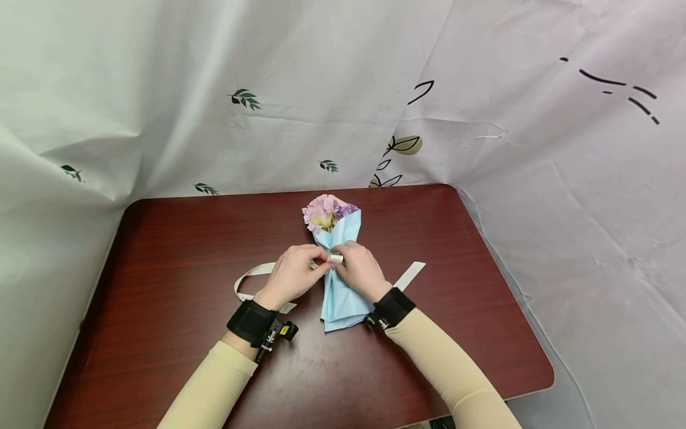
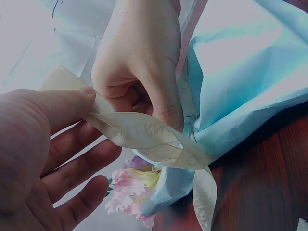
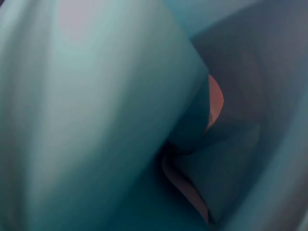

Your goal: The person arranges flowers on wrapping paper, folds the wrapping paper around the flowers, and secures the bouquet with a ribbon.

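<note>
A bouquet of pink and purple flowers (image 1: pixel 323 211) in light blue wrapping paper (image 1: pixel 340 304) lies on the table, blossoms away from me. A cream ribbon (image 2: pixel 130 131) with printed letters goes round its narrow waist. My left hand (image 1: pixel 293 271) pinches a folded length of it between thumb and forefinger, the other fingers spread loosely. Right at the waist, my right hand (image 1: pixel 363 271) grips the ribbon, its thumb (image 2: pixel 168 113) beside the knot and its fingers curled, partly hidden behind the band. Blue paper (image 3: pixel 96 120) fills most of the right wrist view, where neither hand's grip shows.
One ribbon tail (image 1: pixel 410 275) sticks out on the right beyond the right wrist; another part curls (image 1: pixel 242 285) left of the left hand. Beneath everything is a dark red-brown table (image 1: pixel 177 256). White patterned cloth (image 1: pixel 289 71) hangs behind it and along the sides.
</note>
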Action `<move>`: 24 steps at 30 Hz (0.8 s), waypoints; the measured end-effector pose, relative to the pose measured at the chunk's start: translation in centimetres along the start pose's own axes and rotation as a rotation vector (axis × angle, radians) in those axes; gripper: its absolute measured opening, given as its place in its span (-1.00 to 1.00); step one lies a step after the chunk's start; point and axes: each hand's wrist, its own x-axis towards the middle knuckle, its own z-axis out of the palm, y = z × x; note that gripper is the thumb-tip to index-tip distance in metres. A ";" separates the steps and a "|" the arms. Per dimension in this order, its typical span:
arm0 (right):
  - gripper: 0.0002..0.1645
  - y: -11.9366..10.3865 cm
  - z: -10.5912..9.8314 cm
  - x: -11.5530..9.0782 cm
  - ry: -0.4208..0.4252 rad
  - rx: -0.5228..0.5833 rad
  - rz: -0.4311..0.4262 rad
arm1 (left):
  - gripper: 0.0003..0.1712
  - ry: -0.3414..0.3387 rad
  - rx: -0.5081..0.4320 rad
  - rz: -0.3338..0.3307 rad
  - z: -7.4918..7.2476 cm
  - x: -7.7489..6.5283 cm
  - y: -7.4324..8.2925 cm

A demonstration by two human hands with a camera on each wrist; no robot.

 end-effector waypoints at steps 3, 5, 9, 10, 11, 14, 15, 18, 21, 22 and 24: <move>-0.81 0.0 0.2 0.0 0.007 -0.004 0.025 | -0.95 -0.005 -0.005 -0.006 0.0 0.0 0.1; -0.88 0.0 0.3 0.1 0.014 -0.011 0.043 | -0.94 -0.007 -0.012 -0.007 0.0 0.0 0.1; -0.82 0.0 0.6 0.1 0.026 -0.036 0.073 | -0.92 -0.004 -0.029 -0.002 0.1 0.0 0.1; -0.80 0.0 0.7 0.2 0.027 -0.045 0.077 | -0.92 -0.005 -0.032 -0.001 0.1 0.0 0.1; -0.78 0.0 0.7 0.2 0.027 -0.057 0.080 | -0.92 -0.007 -0.035 -0.001 0.1 0.0 0.1; -0.74 0.1 0.8 0.2 0.028 -0.093 0.081 | -0.91 -0.018 -0.039 -0.002 0.2 -0.1 0.1; -0.72 0.1 0.8 0.2 0.031 -0.107 0.081 | -0.91 -0.024 -0.040 -0.003 0.3 -0.2 0.0; -0.63 0.0 0.8 0.3 0.034 -0.131 0.089 | -0.91 -0.033 -0.037 -0.006 0.3 -0.2 0.0; -0.54 0.0 0.8 0.4 0.029 -0.144 0.111 | -0.93 -0.037 -0.037 -0.009 0.3 -0.3 0.1; -0.52 -0.1 0.8 0.4 0.026 -0.148 0.117 | -0.93 -0.037 -0.035 -0.007 0.3 -0.3 0.1; -0.49 -0.1 0.8 0.4 0.023 -0.156 0.124 | -0.93 -0.037 -0.033 -0.006 0.3 -0.4 0.0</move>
